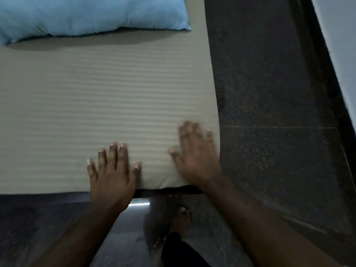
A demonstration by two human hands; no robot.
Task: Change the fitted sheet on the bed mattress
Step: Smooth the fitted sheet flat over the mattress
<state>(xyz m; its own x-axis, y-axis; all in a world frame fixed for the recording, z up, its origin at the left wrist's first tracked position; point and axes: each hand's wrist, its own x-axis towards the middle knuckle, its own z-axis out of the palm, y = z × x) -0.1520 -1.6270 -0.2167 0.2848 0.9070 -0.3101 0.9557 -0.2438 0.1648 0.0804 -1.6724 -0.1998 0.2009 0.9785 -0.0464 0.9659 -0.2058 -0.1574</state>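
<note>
The fitted sheet (107, 97) lay stretched over the mattress; both hands pressed flat on it, fingers spread, holding nothing; the right hand (194, 157) sat at the near right corner, nearer the side edge than the left hand (112, 170).

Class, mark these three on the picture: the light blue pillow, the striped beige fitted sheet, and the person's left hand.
Light blue pillow (92, 14), head view, middle of its cover.
Striped beige fitted sheet (107, 89), head view, bare flat top.
Left hand (111, 174), head view, back of hand.
</note>
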